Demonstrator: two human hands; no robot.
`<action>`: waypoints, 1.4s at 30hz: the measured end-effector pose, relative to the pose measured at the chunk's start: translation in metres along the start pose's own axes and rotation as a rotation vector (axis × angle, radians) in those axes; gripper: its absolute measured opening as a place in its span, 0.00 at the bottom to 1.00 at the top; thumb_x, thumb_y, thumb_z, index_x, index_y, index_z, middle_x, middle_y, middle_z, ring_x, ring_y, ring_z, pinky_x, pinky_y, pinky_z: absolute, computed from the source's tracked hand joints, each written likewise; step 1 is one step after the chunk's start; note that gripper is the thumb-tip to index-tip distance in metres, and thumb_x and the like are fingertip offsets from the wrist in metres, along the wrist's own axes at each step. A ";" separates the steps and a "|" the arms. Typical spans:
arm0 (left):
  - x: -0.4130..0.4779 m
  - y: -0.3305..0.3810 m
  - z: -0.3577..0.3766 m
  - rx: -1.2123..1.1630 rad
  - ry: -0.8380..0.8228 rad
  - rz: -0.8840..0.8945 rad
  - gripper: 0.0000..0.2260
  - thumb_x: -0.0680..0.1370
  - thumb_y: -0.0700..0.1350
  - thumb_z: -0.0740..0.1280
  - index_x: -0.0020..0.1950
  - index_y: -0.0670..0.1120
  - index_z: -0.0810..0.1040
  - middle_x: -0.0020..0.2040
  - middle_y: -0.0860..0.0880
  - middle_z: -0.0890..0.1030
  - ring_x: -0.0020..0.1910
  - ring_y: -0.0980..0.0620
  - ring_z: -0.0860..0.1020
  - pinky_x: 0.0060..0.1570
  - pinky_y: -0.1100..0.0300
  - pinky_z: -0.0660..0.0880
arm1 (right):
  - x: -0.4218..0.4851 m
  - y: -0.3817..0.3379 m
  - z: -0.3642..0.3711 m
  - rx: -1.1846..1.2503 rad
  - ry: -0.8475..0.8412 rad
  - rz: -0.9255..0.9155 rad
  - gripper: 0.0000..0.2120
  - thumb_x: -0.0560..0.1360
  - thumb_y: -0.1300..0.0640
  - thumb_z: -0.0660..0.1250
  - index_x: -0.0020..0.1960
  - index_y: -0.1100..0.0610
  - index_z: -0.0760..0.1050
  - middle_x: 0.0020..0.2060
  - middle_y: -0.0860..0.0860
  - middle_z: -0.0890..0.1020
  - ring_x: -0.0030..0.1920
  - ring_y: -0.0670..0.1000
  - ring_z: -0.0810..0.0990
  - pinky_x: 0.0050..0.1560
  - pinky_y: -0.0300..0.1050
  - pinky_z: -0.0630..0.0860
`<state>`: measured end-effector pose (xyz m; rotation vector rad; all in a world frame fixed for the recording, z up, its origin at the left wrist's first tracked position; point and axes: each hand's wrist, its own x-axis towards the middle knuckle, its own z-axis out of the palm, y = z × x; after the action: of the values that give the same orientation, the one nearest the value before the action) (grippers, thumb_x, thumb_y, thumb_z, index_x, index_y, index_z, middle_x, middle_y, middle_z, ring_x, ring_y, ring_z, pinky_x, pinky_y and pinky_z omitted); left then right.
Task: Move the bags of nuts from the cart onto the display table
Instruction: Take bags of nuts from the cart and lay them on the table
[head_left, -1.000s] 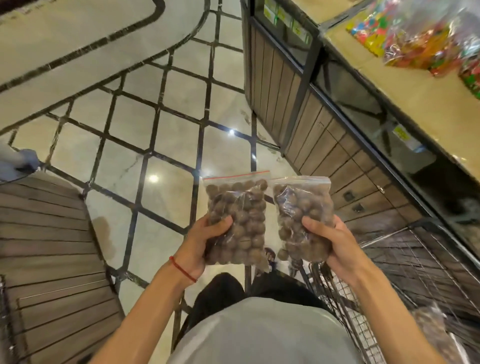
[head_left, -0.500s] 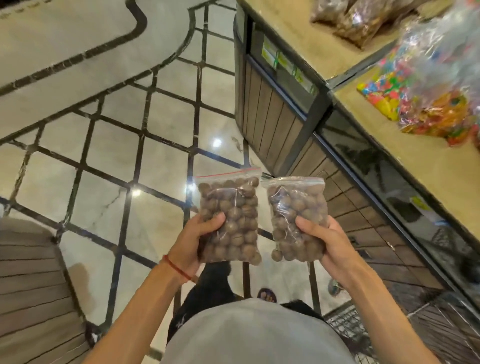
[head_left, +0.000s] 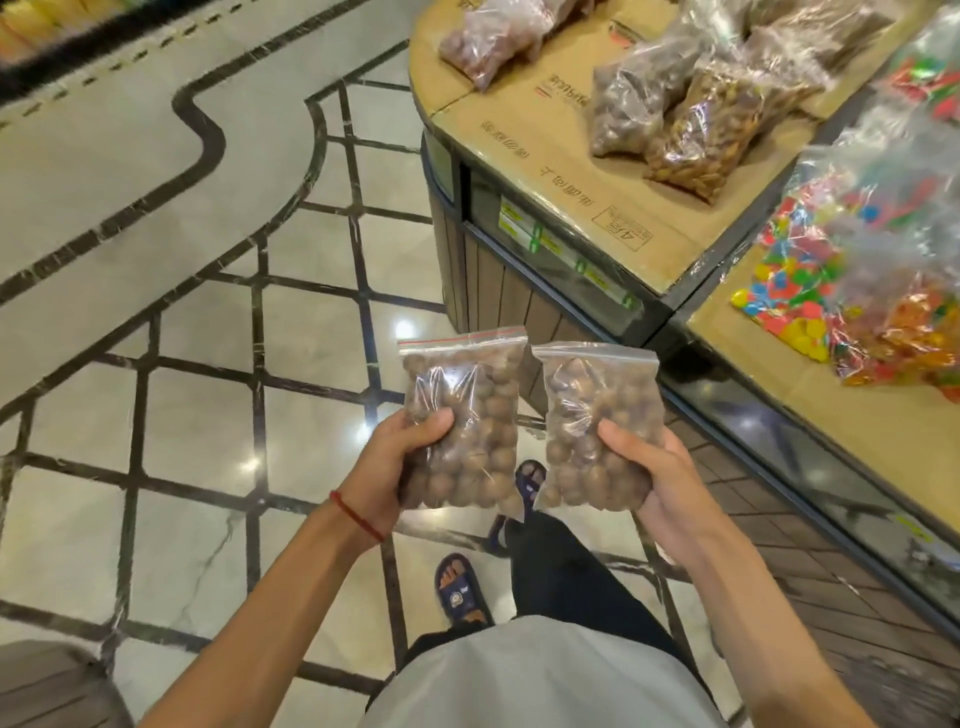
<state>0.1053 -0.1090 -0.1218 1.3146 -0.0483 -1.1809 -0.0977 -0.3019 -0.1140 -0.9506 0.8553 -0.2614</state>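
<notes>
My left hand (head_left: 387, 470) grips one nut bag (head_left: 470, 410), my right hand (head_left: 657, 486) the other bag (head_left: 592, 410), fingers (head_left: 431, 422) curled round, short of the tabletop (head_left: 561, 171); seemingly weighty, lumpy, slick film, best held mid-belly

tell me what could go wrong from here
1. The left hand grips the left nut bag and the right hand the right nut bag low down, one-handed; slick plastic might slip.
2. Bare cardboard on the display table lies by its rounded edge; a bag set there could slide off.
3. The candy bags sit nearer; nuts might land among them.
</notes>
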 end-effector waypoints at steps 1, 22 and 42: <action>0.016 0.011 0.000 -0.002 0.005 -0.008 0.27 0.74 0.48 0.71 0.68 0.35 0.77 0.61 0.32 0.82 0.55 0.37 0.82 0.55 0.47 0.82 | 0.015 -0.008 0.003 0.004 0.012 0.001 0.18 0.73 0.57 0.73 0.63 0.52 0.82 0.56 0.54 0.89 0.55 0.53 0.89 0.51 0.46 0.87; 0.316 0.217 0.025 -0.021 -0.085 -0.123 0.20 0.75 0.42 0.73 0.66 0.39 0.79 0.56 0.39 0.86 0.50 0.42 0.86 0.54 0.47 0.83 | 0.278 -0.182 0.041 0.151 0.163 0.017 0.22 0.70 0.59 0.74 0.64 0.48 0.79 0.55 0.50 0.90 0.53 0.50 0.89 0.54 0.51 0.84; 0.495 0.389 0.032 0.270 -0.466 -0.216 0.23 0.72 0.39 0.76 0.66 0.38 0.78 0.53 0.41 0.86 0.47 0.45 0.86 0.46 0.54 0.84 | 0.363 -0.215 0.154 0.429 0.570 -0.204 0.17 0.72 0.59 0.73 0.53 0.39 0.88 0.57 0.50 0.89 0.55 0.52 0.89 0.53 0.51 0.87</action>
<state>0.5615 -0.5440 -0.0997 1.2710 -0.4242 -1.6942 0.2882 -0.5312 -0.0874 -0.5577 1.1589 -0.8859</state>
